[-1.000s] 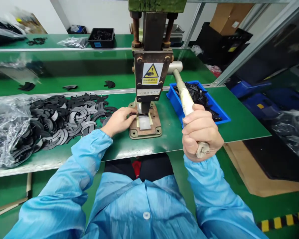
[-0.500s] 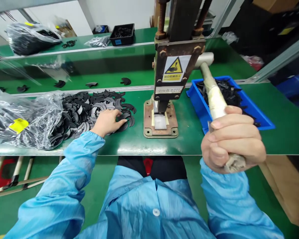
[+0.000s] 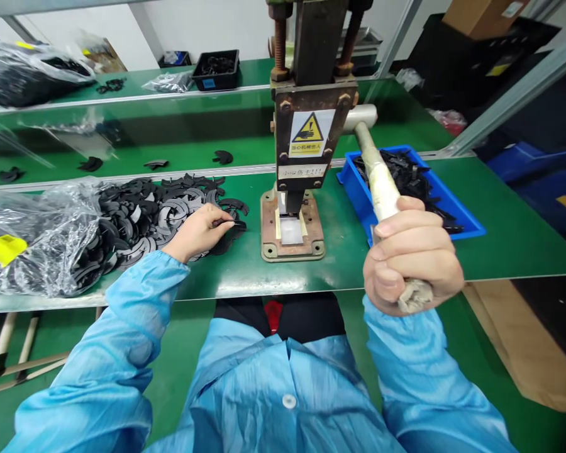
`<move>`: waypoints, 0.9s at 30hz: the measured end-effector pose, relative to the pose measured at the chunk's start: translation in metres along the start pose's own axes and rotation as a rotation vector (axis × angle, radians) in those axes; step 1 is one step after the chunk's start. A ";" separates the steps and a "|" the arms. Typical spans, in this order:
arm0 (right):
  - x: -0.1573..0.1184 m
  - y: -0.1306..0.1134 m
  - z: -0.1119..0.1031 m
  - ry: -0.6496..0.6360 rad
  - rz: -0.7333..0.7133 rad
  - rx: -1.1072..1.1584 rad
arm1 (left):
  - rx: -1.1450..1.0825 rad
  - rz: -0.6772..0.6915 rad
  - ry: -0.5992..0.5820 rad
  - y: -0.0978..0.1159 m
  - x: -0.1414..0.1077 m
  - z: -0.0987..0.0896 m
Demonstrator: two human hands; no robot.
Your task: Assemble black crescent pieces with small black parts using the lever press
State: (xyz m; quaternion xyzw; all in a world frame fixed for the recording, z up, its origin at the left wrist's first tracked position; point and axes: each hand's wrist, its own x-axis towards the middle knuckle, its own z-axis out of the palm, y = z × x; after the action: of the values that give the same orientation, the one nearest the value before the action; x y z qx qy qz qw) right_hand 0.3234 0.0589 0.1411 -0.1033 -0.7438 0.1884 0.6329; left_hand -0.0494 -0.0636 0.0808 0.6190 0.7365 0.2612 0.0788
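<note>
My left hand (image 3: 199, 231) is closed in a pinch on a black curved plastic part (image 3: 229, 239) at the right edge of a loose pile of such black and grey parts (image 3: 136, 214). Wrapped round the tape-covered lever handle (image 3: 381, 182) of a hand press (image 3: 306, 132) is my right hand (image 3: 412, 258). The press stands between my hands, its ram lowered over a small pale block (image 3: 291, 231) on the metal base (image 3: 270, 242). A warning label with a yellow triangle is stuck on its front.
A blue bin (image 3: 466, 229) of black pieces sits right of the press, behind the lever. A clear plastic bag (image 3: 42, 251) lies left of the pile. Several curved parts lie along the back strip, and a black tray (image 3: 226, 78) stands on the rear shelf.
My left thumb and fingers have closed on a black curved part at the pile's edge. My right hand stays on the lever. The whole view has shifted slightly.
</note>
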 end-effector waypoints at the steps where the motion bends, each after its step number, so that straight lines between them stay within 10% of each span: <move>1: 0.001 0.000 0.001 0.060 -0.075 0.012 | -0.010 0.030 0.040 0.006 -0.001 -0.001; 15: 0.003 -0.008 0.004 0.085 -0.127 0.031 | -0.791 -0.203 0.082 0.064 0.031 0.051; 27: 0.002 0.000 0.001 0.064 -0.175 0.070 | -0.877 -0.403 -0.212 0.091 0.068 0.070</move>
State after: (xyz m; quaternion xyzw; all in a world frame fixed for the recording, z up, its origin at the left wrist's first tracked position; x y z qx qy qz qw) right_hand 0.3224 0.0591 0.1427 -0.0216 -0.7224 0.1549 0.6736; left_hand 0.0453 0.0298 0.0788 0.3958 0.6501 0.4620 0.4554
